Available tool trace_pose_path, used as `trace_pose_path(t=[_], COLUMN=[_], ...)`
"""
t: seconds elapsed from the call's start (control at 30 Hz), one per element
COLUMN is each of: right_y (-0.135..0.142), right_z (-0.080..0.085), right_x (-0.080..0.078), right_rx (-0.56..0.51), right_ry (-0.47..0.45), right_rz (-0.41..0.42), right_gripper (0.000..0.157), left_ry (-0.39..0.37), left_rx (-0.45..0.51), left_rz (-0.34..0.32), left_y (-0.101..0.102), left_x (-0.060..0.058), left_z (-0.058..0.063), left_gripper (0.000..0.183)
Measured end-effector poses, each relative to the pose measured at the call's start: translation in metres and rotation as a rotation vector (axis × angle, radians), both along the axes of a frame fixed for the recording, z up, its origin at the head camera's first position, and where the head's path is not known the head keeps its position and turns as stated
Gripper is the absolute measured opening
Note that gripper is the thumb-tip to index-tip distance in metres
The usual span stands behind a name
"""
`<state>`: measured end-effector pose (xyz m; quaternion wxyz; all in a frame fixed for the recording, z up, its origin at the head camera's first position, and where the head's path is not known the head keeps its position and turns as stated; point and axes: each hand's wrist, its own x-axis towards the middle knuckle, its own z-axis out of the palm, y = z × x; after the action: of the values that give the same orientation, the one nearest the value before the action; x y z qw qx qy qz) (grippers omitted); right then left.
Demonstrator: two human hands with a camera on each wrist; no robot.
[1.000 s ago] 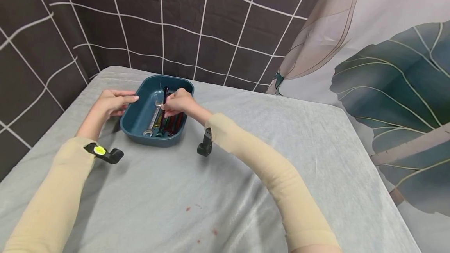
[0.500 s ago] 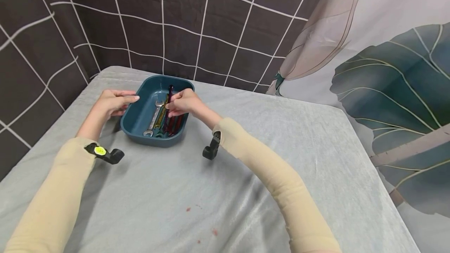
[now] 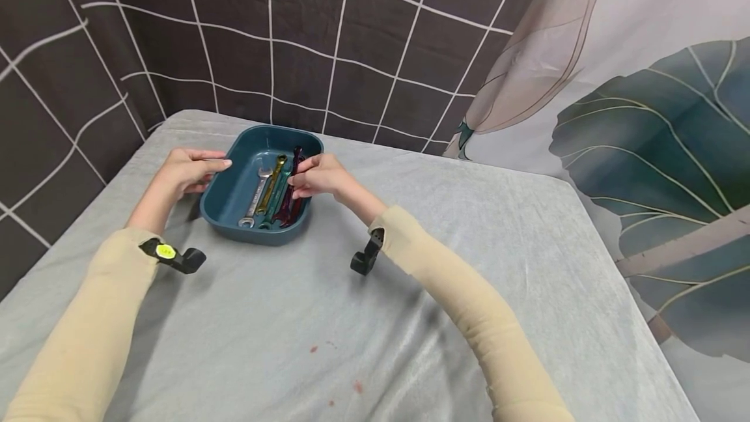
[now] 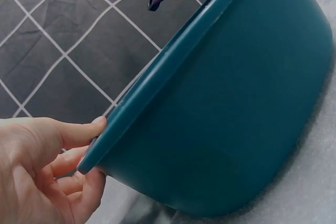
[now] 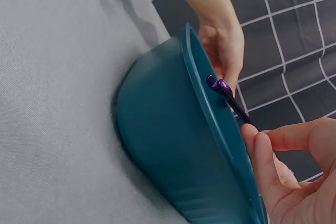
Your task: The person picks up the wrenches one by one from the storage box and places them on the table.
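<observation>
Here, both hands work at a teal plastic bin [image 3: 252, 234]. The left hand [image 3: 190, 171] comes in from the bin's left side, the thumb on the rim and other fingers curled beneath it, so that it pinches the edge. The right hand [image 3: 319, 176] reaches over the bin's right rim, thumb and fingertips meeting in a narrow pinch on a purple combination wrench [image 5: 234, 100]. This wrench lies aslant over the right half of the bin, its far end raised above the rim; whether its near end touches the tools below cannot be told.

Within the bin, from left to right, lie a silver combination wrench [image 3: 256, 200], a gold wrench [image 3: 272, 184], a green wrench [image 3: 277, 202] and, by the right wall, red wrenches [image 3: 297, 208] partly hidden by the hand. A strip of bin floor shows between the silver wrench and the left wall.

Grey cloth [image 3: 263, 318] extends from the bin's near side towards the person and broadly to its right. Just beyond the bin's far side, the cloth's edge meets a dark grid-patterned curtain [image 3: 305, 70]. The right wrist camera [image 3: 366, 254] hangs to the bin's right, apart from its wall.
</observation>
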<state>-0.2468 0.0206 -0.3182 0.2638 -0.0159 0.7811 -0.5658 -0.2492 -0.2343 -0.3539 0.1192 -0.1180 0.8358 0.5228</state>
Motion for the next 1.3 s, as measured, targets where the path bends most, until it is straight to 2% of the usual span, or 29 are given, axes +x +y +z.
trace_pose_path(t=[0.37,0.63,0.97,1.3], right_y=[0.010,0.021,0.040,0.053], right_z=[0.002,-0.003,-0.007,-0.015], right_x=[0.006,0.008,0.010,0.007], right_rx=[-0.001,-0.079,-0.034,-0.030], right_ry=[0.015,0.005,0.016,-0.048], right_rz=[-0.017,-0.032,-0.022,-0.057], right_gripper=[0.024,0.028,0.032,0.034], left_ry=[0.001,-0.005,-0.004,0.002], left_rx=[-0.007,-0.005,-0.020,-0.010], left_rz=[-0.014,-0.010,-0.001,0.005], left_y=[-0.003,-0.002,0.000,-0.001], left_x=[-0.001,0.000,0.000,-0.001], left_z=[-0.002,-0.002,-0.001,-0.003], left_gripper=[0.066,0.067,0.066,0.066])
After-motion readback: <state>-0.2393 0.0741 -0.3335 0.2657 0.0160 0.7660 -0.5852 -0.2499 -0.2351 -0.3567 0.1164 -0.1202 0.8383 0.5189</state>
